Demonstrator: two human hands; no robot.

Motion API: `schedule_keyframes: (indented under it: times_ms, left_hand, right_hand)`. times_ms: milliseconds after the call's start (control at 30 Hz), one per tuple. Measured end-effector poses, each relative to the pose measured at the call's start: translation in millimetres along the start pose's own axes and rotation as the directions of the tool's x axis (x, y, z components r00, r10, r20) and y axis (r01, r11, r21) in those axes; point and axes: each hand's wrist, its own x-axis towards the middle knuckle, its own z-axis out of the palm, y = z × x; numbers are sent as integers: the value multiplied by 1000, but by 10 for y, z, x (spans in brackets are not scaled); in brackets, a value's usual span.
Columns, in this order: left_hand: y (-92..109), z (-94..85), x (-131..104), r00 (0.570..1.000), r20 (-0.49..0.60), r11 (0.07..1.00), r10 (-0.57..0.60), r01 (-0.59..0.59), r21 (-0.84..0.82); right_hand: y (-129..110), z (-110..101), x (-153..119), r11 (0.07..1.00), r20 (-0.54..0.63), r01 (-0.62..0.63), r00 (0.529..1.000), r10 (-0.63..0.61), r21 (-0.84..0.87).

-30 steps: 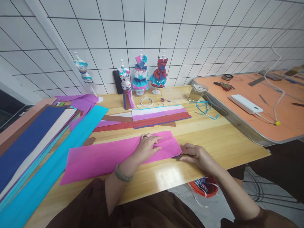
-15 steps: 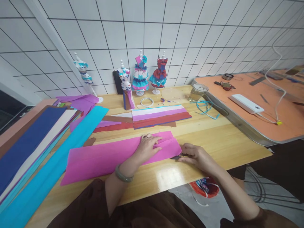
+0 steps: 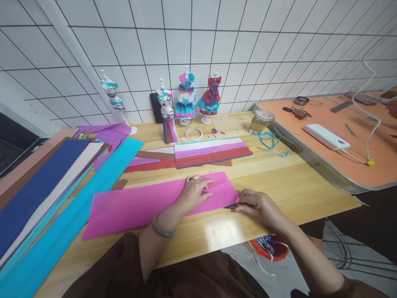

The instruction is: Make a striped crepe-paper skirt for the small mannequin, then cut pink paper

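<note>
A long pink sheet of crepe-like paper or cloth lies on the wooden table in front of me. My left hand rests on its right half with the fingers spread, pressing it down; a bangle circles the wrist. At the sheet's lower right corner, my right hand is closed on dark scissors. Their pointed blade shows left of the thumb, along the sheet's near edge. My fingers cover most of the handles, and the fingertips touch the corner.
Blue, navy and white strips lie at left. Behind the pink sheet is a layered striped stack. Small dressed mannequins, a phone and a glass jar stand near the wall. An orange-topped table adjoins at right.
The whole view has shifted slightly, so things sit a little farther right. Both hands keep almost the same places on the pink sheet.
</note>
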Motion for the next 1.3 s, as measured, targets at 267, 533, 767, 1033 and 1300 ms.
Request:
schedule_keyframes:
  times_ms: [267,533,767,1033,1300]
  left_hand:
    - [1,3,0,1000,0,1000,7,-7,-17]
    - [-2,7,3,1000,8,1000,5,-4,-7]
    - [-6,11,1,1000,14,1000,8,-8,6]
    - [10,3,-5,1000,14,1000,-3,2,13]
    - [10,-3,-4,1000,1,1000,14,-14,19]
  right_hand:
    - [-50,-24,15,1000,6,-5,1000,5,-10]
    - [-86,6,78,998,29,3,1000,-2,-56]
    - [-81,13,63,1000,26,26,999,-26,-6]
    - [-19,37,13,1000,14,11,1000,-11,-12]
    - [-84,57,77,1000,24,-2,1000,2,-17]
